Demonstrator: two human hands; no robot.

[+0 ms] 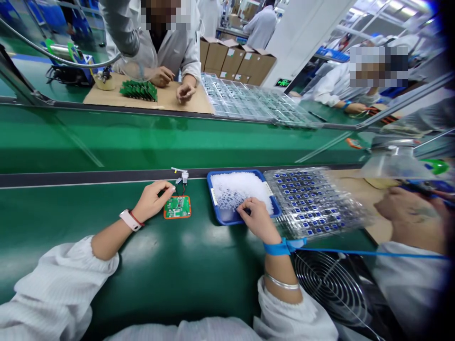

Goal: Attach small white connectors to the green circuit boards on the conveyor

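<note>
While the left hand is curling beside a small green circuit board, its thumb and forefinger are closing to a near pinch by a white plug, though I cannot tell whether they have hold of it. The plug is standing at twelve o'clock from the board, and thin wires are running down to it. The board is lying in an orange frame on the green table.

At three o'clock from the board, the right hand is pressing partly curled into white granules heaped in a blue tray; the granules hide whether it is gripping anything. A blue wrist strap is circling that wrist, its cord trailing toward three o'clock. Further along at three o'clock, a clear plastic tray of small blue pieces is sitting against the blue tray.

A sharp pull by the left hand could strain the thin wires or drag the board out of line. A quick sweep of the right hand could spill granules over the tray's rim, and the taut cord could catch the clear tray.
</note>
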